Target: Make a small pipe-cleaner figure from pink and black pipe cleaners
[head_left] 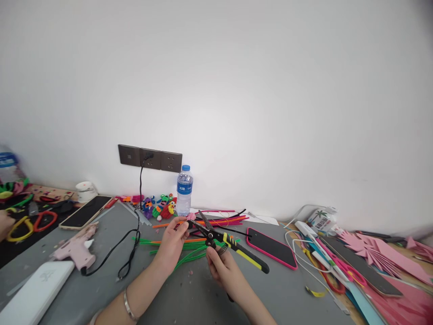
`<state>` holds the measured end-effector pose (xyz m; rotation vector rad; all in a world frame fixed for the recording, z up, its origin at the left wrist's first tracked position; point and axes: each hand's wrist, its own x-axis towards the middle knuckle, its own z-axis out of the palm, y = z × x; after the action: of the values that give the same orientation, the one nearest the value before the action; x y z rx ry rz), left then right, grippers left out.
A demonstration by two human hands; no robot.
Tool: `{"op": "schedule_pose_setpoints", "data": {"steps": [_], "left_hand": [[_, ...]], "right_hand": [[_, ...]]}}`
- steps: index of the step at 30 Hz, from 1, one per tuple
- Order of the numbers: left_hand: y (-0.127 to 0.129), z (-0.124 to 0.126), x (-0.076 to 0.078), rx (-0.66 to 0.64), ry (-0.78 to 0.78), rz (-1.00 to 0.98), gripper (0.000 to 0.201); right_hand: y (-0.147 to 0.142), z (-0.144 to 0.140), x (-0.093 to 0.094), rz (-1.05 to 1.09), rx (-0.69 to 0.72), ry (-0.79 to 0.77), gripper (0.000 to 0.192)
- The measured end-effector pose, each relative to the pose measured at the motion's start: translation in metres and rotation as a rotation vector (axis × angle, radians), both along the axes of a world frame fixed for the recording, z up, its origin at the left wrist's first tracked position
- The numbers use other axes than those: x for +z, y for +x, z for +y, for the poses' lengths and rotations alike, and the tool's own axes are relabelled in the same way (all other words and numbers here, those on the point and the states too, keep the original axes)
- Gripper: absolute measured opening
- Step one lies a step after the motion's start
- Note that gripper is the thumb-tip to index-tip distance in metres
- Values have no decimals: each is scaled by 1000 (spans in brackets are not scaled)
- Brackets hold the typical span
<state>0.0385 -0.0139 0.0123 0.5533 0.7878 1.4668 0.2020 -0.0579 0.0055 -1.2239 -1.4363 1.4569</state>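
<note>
Near the middle of the table my left hand [172, 241] pinches a small pink-and-black piece [191, 217], partly covered by the fingers. My right hand [223, 268] grips yellow-and-black wire-stripping pliers [233, 245] by the handles. Their jaws are spread and point up and left, close to the left fingertips and the black part of the piece. A thin black pipe cleaner [232, 230] runs out to the right behind the pliers; whether it joins the held piece I cannot tell. Green pipe cleaners [192, 258] and orange and pink pipe cleaners [233, 221] lie behind and under the hands.
A water bottle [184, 194] stands by the wall beside small colourful figures [162, 206]. Leftward lie a pink glue gun [76, 250] with a black cord and a white box-like device [39, 293]. A pink-cased phone [271, 248] and pink paper [389, 253] lie right. Another person's hand [5, 224] shows far left.
</note>
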Motion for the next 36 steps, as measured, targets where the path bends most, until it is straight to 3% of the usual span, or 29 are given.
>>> {"op": "schedule_pose_setpoints", "data": {"steps": [7, 26, 36], "left_hand": [[-2, 1, -3, -26, -10, 36, 44], [-4, 3, -10, -33, 30, 36, 33], [-2, 2, -2, 15, 12, 33, 36]], "right_hand": [[0, 1, 1, 4, 2, 11, 59], [3, 0, -1, 0, 26, 32, 54], [3, -1, 2, -8, 31, 27, 55]]}}
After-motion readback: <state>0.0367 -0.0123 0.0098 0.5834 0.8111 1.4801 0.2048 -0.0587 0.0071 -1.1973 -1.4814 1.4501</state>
